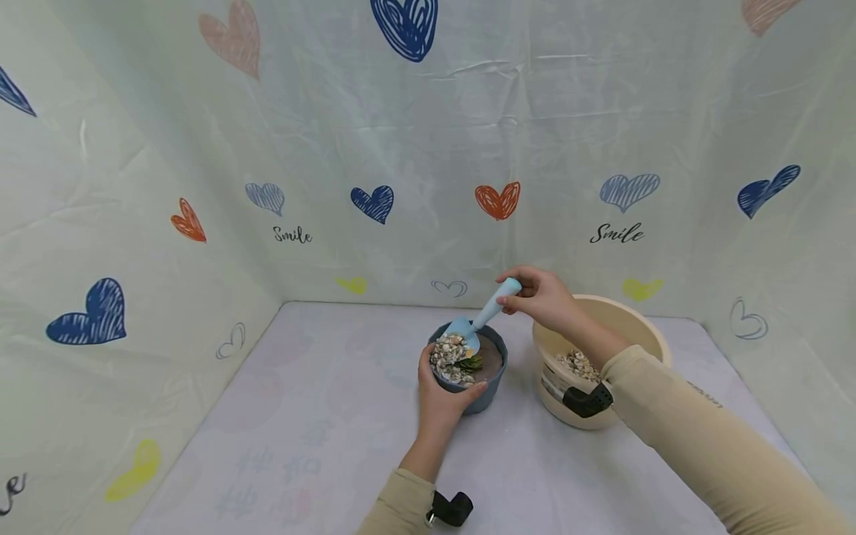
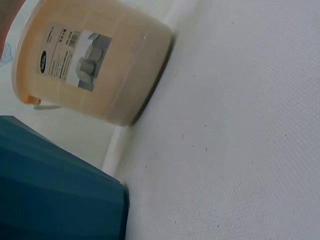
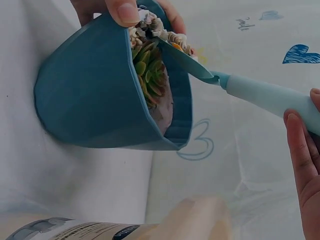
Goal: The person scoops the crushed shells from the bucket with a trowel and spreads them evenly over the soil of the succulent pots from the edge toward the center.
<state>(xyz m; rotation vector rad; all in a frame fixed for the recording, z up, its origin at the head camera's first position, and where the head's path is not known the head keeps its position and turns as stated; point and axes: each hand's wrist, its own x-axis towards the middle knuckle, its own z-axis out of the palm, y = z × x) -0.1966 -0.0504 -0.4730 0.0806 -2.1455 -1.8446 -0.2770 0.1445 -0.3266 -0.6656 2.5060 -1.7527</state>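
A blue plant pot (image 1: 490, 394) stands on the table, holding a green succulent (image 3: 151, 72) with reddish tips. Small pale stones (image 1: 446, 358) cover one side of the soil; bare brownish soil (image 1: 491, 360) shows on the other. My left hand (image 1: 441, 397) grips the pot's near left side, thumb on the rim. In my right hand (image 1: 535, 297) I hold the handle of a light blue trowel (image 1: 498, 301), its blade down inside the pot against the stones. The left wrist view shows the pot's wall (image 2: 55, 185) but no left fingers.
To the right of the pot stands a cream bucket (image 1: 555, 405) with more stones (image 1: 578, 364) inside and a label (image 2: 75, 57) on its side. My right forearm crosses over its rim. A curtain (image 1: 455, 148) printed with hearts hangs behind the table (image 1: 321, 416).
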